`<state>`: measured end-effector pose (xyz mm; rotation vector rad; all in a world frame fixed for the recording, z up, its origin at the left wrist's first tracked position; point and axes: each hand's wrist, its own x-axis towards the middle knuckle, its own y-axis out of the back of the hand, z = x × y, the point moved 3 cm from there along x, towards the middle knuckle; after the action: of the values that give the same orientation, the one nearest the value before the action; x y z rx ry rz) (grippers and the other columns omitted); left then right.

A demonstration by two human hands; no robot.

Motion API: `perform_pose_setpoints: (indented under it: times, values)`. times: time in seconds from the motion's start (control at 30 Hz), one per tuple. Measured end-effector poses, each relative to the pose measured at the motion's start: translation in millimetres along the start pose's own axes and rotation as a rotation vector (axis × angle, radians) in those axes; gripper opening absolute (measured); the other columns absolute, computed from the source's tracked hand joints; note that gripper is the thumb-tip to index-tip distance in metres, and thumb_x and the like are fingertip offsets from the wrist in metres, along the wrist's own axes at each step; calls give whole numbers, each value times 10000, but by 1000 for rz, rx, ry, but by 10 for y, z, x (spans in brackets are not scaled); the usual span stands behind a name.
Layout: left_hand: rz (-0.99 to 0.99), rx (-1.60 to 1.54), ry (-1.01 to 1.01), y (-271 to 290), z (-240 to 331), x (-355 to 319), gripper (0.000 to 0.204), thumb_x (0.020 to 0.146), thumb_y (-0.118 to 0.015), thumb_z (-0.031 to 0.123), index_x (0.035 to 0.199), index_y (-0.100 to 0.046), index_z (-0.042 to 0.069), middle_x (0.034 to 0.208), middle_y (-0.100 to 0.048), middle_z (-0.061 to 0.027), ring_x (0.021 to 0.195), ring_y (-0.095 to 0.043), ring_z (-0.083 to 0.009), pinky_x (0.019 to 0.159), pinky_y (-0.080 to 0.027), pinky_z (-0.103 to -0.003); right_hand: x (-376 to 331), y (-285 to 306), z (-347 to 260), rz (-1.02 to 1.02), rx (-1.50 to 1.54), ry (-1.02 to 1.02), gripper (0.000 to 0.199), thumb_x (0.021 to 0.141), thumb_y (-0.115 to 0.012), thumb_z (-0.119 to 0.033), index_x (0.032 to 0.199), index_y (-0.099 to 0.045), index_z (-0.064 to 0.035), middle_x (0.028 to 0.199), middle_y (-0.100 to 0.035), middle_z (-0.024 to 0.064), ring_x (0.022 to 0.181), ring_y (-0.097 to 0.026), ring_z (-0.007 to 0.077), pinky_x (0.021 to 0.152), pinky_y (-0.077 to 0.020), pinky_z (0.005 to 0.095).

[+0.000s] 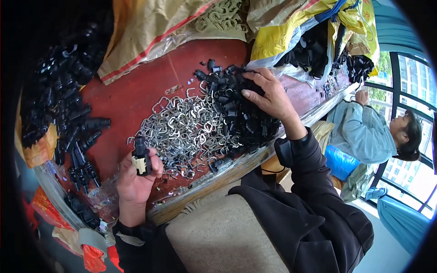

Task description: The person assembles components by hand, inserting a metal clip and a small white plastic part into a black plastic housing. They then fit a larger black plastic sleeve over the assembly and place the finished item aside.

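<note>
Between the thumb and fingers of my left hand (136, 179) is a black plastic fitting with a cream clip part (140, 164), held upright over the near left of the table. My right hand (269, 94) reaches over a heap of small black plastic parts (243, 113), its fingertips touching the far side of the heap. Its thumb stands apart from the fingers, and I see nothing gripped there. Beside the heap, in the middle of the table, lies a pile of U-shaped metal clips (186, 125).
The red tabletop (132, 98) carries a mound of black fittings (63, 100) at left. Far back are a paper sack (154, 27) with cream clips (223, 20) and a yellow bag (273, 38) of black parts. A person in light blue (364, 129) sits at right.
</note>
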<state>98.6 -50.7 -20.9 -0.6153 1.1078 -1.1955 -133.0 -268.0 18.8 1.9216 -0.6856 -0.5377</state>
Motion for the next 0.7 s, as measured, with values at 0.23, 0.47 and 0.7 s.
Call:
perform_pose_setpoints:
  times: [0.23, 0.47, 0.7]
  values:
    - [-41, 50, 7, -64, -16, 9, 485, 719, -564, 298, 1027, -448, -59, 762, -484, -120, 688, -442, -197, 584, -373, -266, -166, 61, 41, 78, 90, 105, 358, 730, -587, -195, 1025, -494, -14, 1065, -443, 130, 941, -461, 291, 786, -382, 319]
    - [-5, 144, -50, -107, 10, 18, 444, 765, -513, 283, 1060, -420, -37, 773, -471, -99, 714, -434, -193, 604, -388, -261, -584, 223, 31, 345, 109, 127, 327, 740, -562, -150, 1036, -485, -35, 1075, -454, 109, 944, -477, 276, 769, -397, 317]
    - [-55, 92, -81, -189, -99, -55, 417, 799, -469, 260, 1087, -399, -34, 837, -502, -96, 756, -467, -186, 678, -429, -271, -996, 165, 823, 474, -118, -170, 282, 693, -539, -65, 974, -518, -39, 903, -501, 124, 858, -488, 301, 723, -408, 334]
